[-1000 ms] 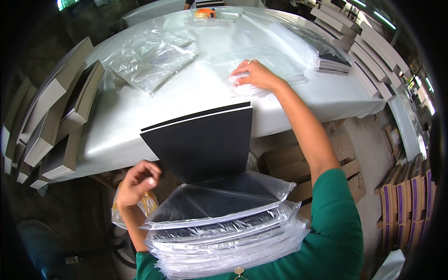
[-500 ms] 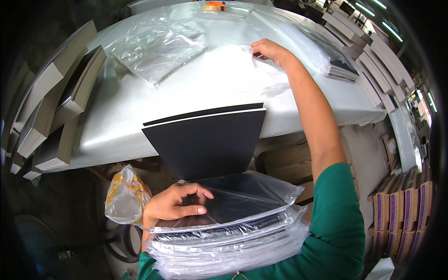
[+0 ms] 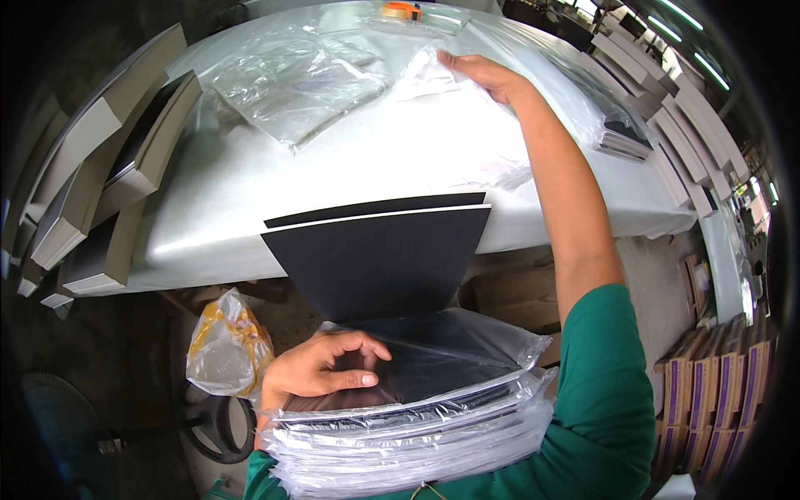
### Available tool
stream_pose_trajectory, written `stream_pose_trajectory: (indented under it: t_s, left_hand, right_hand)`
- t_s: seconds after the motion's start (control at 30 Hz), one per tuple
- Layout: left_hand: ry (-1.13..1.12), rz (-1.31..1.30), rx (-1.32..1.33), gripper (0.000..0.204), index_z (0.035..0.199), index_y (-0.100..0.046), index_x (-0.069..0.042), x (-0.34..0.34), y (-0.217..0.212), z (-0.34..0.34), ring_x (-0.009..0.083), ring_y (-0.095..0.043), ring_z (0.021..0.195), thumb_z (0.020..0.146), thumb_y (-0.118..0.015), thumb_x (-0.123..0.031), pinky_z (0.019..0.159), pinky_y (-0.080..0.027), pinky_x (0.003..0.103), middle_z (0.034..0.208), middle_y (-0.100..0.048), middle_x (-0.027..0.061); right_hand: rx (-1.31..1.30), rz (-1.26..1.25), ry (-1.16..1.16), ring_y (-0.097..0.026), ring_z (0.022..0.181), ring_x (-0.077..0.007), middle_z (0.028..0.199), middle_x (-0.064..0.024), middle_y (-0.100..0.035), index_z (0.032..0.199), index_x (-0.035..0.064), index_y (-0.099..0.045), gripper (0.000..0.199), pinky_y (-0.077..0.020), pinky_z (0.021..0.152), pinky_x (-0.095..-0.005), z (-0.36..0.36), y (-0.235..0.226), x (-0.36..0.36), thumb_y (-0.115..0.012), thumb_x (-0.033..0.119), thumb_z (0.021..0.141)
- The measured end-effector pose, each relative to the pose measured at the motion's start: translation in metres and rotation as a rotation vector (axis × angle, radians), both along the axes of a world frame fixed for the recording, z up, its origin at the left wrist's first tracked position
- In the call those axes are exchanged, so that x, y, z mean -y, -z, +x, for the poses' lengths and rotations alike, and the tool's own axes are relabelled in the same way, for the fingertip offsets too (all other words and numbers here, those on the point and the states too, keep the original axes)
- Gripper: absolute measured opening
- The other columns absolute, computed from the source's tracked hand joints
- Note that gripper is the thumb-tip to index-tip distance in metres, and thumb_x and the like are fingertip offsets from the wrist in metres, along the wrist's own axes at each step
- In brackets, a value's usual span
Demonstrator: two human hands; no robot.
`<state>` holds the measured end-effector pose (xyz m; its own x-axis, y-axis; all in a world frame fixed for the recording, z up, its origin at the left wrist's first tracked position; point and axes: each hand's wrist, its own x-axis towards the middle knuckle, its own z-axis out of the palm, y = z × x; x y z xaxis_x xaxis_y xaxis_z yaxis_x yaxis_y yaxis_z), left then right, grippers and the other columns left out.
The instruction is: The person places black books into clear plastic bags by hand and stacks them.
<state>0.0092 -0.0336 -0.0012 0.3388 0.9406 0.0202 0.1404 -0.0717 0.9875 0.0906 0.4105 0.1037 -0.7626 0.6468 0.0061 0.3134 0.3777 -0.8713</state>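
My left hand (image 3: 327, 367) lies on top of a stack of flat black boards in clear plastic sleeves (image 3: 442, 354), close to my body. Its fingers are curved, with a gap between thumb and forefinger and nothing held there. Just beyond the stack, two black boards with pale edges (image 3: 379, 260) rise upright in front of the table edge. My right arm stretches far across the table. There my right hand (image 3: 485, 75) pinches a thin, crumpled white sheet (image 3: 450, 133); whether it is cloth or plastic I cannot tell.
Clear plastic bags (image 3: 300, 83) lie on the white-covered table (image 3: 208, 225), with an orange tape roll (image 3: 402, 11) at the back. Thick boards (image 3: 125, 158) are stacked at left, more bagged boards (image 3: 621, 137) at right. Brown cartons (image 3: 717, 392) and a plastic bag (image 3: 227, 346) stand below.
My right hand has moved farther away across the table, drawing up the white sheet, which now bunches at my fingers. The left hand keeps its place on the stack.
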Motion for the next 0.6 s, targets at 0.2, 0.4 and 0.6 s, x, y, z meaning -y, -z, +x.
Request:
stream_pose_trajectory:
  t_s: [0.2, 0.4, 0.6]
  left_hand:
    - [0.005, 0.008, 0.002, 0.028, 0.106, -0.056, -0.001, 0.001, 0.001, 0.0, 0.0125, -0.055, 0.075, 0.081, -0.064, -0.013, 0.069, -0.042, 0.026, 0.079, -0.058, 0.0048]
    - [-0.023, 0.008, -0.016, 0.028, 0.106, -0.056, -0.001, 0.004, 0.001, 0.003, 0.0125, -0.055, 0.075, 0.081, -0.064, -0.013, 0.07, -0.042, 0.026, 0.079, -0.058, 0.0049]
    - [-0.001, -0.02, -0.067, 0.031, 0.107, -0.056, -0.001, 0.003, 0.001, 0.009, 0.0137, -0.057, 0.076, 0.081, -0.065, -0.014, 0.07, -0.042, 0.026, 0.08, -0.059, 0.0053]
  right_hand:
    - [0.291, 0.879, 0.444, -0.058, 0.09, -0.0366, 0.094, -0.0233, -0.062, 0.094, -0.0047, -0.062, 0.045, -0.045, 0.081, -0.0387, -0.012, -0.043, -0.018, -0.068, 0.033, 0.069]
    - [-0.94, 0.777, 1.006, -0.062, 0.081, -0.0331, 0.082, -0.0211, -0.064, 0.086, -0.0005, -0.063, 0.026, -0.0467, 0.07, -0.0396, 0.002, -0.154, -0.019, -0.056, 0.021, 0.075]
    - [-0.013, 1.125, 0.195, -0.063, 0.078, -0.0319, 0.08, -0.0197, -0.064, 0.086, 0.0001, -0.063, 0.027, -0.047, 0.069, -0.0399, 0.031, -0.158, 0.032, -0.064, 0.024, 0.073]
